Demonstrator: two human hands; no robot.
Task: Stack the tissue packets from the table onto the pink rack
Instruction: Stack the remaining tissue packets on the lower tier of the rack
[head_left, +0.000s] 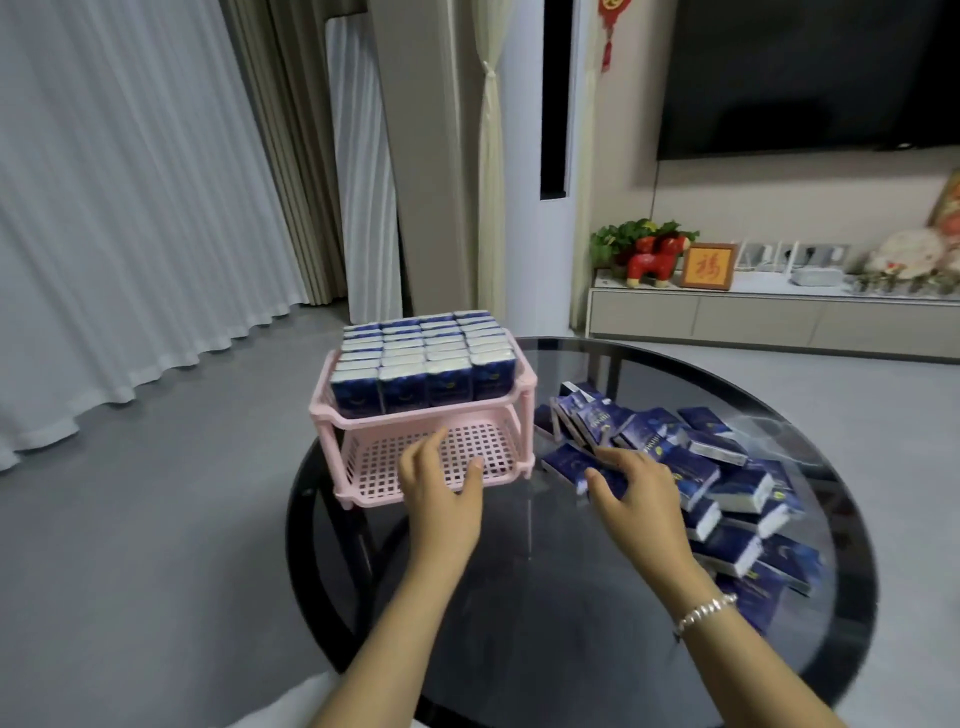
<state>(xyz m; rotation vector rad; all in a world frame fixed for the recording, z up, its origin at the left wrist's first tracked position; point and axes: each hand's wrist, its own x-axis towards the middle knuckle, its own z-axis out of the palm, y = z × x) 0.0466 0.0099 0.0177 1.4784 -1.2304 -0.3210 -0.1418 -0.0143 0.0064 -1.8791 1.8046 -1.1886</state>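
Note:
A pink two-tier rack (332, 415) stands at the left of a round dark glass table (545, 571). Its top tier is filled with upright blue tissue packets (415, 358) in rows; the lower grid shelf (493, 447) holds nothing. My left hand (441, 493) hovers in front of the lower shelf, fingers relaxed and holding nothing. A loose pile of blue tissue packets (727, 483) lies on the table to the right of the rack. My right hand (639, 493) reaches over the pile's near left edge, fingers spread above a packet (566, 462), gripping nothing that I can see.
The table's rim (301, 519) curves close behind the rack on the left. Grey floor and white curtains (130, 208) lie to the left. A low cabinet (753, 317) with ornaments and a wall television (805, 78) stand beyond the table.

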